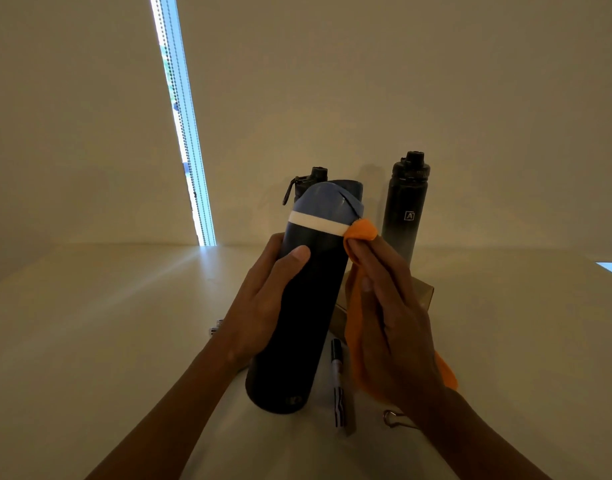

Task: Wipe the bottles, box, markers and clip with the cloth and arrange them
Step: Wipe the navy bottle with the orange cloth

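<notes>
Box (425, 293) mostly hidden behind R hand (394, 323).

A boxed white letter "A" is showing on the black bottle (403, 209) standing behind and to the right of the blue-capped bottle (297, 323). A faint mark near the blue-capped bottle's base is reading too dim to make out. The print on the marker (337, 379) just right of it is blurring past reading.
</notes>
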### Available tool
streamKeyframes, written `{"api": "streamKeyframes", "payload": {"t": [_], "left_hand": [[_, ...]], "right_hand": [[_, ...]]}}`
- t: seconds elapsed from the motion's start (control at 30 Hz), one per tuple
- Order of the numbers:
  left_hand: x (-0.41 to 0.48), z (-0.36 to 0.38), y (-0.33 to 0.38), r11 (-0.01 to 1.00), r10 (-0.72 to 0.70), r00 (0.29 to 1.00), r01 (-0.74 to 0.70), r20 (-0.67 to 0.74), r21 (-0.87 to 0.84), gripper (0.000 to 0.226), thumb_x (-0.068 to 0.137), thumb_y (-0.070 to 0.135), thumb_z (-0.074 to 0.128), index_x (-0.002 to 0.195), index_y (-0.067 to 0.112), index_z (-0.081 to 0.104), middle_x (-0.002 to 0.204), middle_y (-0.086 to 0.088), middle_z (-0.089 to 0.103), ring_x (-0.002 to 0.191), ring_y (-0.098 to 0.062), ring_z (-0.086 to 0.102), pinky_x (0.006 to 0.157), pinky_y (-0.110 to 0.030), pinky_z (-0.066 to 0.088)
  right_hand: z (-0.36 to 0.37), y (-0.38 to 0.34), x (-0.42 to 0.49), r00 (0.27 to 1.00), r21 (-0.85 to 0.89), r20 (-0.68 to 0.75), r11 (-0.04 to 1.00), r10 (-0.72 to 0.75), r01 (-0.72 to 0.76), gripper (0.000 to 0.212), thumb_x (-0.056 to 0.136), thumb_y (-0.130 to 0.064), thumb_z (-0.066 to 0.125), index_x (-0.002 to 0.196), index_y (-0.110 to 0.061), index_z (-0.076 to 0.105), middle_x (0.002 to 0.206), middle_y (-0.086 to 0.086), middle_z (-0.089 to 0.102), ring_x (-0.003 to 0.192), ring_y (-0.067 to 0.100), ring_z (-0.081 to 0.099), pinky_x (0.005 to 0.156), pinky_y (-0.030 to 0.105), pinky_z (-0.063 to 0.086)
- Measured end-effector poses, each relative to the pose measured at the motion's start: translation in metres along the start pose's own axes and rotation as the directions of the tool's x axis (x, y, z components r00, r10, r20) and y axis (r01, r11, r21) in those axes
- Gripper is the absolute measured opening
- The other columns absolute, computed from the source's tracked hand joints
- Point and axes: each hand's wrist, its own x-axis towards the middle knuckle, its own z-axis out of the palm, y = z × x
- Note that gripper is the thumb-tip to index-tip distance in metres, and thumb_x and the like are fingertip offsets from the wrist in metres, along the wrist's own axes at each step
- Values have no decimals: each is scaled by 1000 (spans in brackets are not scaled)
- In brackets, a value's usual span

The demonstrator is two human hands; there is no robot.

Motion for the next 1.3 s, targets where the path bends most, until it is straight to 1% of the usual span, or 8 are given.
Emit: {"api": "streamKeyframes", "payload": {"t": [0.3,0.43,0.53,0.63,0.93,1.1,1.23,1.3], "left_hand": [[-8,-12,-7,998,-55,998,54,20,20,51,90,58,55,134,33,49,114,-2,69,105,-28,71,86,-41,61],[-10,-7,-8,993,-80,997,81,-19,86,81,77,72,65,143,29,48,123,0,69,111,-21,70,98,-43,57],[-8,-6,-6,985,-92,992,103,-84,137,121,49,92,66,147,24,44,130,-5,65,115,-24,67,102,-48,54],[-8,-11,-8,979,-54,997,62,-47,194,99,63,86,64,145,36,44,130,7,65,118,-15,65,101,-42,55],[-8,-17,-3,984,-36,999,38,-15,175,70,86,79,33,141,37,47,120,20,63,108,7,63,81,-7,51],[-8,-17,-2,974,-60,998,54,21,221,59,83,79,37,129,46,52,114,20,70,108,0,67,82,-11,53],[-9,-14,-11,993,-119,991,120,-53,14,34,107,32,31,98,16,59,79,-1,65,56,11,64,51,-5,46],[-2,-7,-4,983,-185,981,183,-59,-33,31,103,34,32,105,21,60,77,2,73,65,4,70,54,-9,50]], "right_hand": [[2,-4,-5,997,-5,70,1000,-22,23,47,107,-34,33,152,-20,28,143,-31,40,89,9,59,76,12,51],[-2,-5,-7,970,-132,188,974,-157,183,53,104,-17,39,155,-23,27,151,0,44,124,5,51,102,12,42],[1,1,-7,955,-229,139,929,-264,290,43,110,-33,22,149,-16,30,126,14,55,106,16,51,81,14,49],[5,11,-10,967,-234,155,944,-202,234,47,109,-40,22,143,-9,31,128,18,54,101,16,58,77,41,55],[3,16,-10,964,-229,209,950,-165,212,57,108,-45,17,151,-7,21,137,12,44,105,20,47,84,29,47],[-2,14,4,963,-244,192,941,-189,234,58,107,-33,30,158,-17,9,152,5,36,119,9,44,106,15,33],[-3,23,0,963,-255,179,936,-201,243,58,108,-45,17,157,-16,12,134,6,36,108,20,45,90,32,45],[-5,27,-2,958,-270,184,926,-220,265,57,108,-46,16,157,-17,14,128,7,40,105,21,44,86,24,43]]}}
